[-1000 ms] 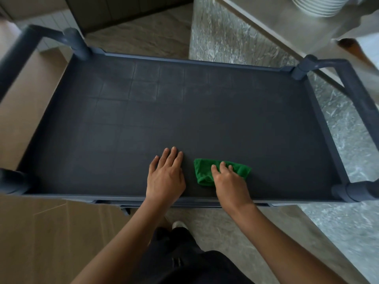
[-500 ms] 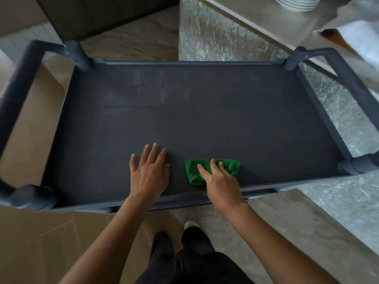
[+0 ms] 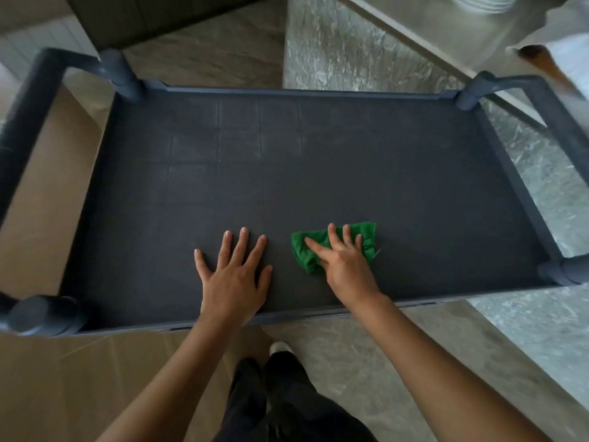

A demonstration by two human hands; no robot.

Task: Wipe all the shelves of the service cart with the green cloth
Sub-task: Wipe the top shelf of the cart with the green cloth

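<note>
Right hand (image 3: 345, 266) flat, fingers spread, on green cloth (image 3: 325, 247).

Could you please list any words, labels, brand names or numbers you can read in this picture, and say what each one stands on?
There is no readable text in this view.
The cart's top shelf shows only a moulded grid, no lettering.
The green cloth is plain, with no tag showing.
The stack of plates at the top edge is blurred and shows no marks.
</note>
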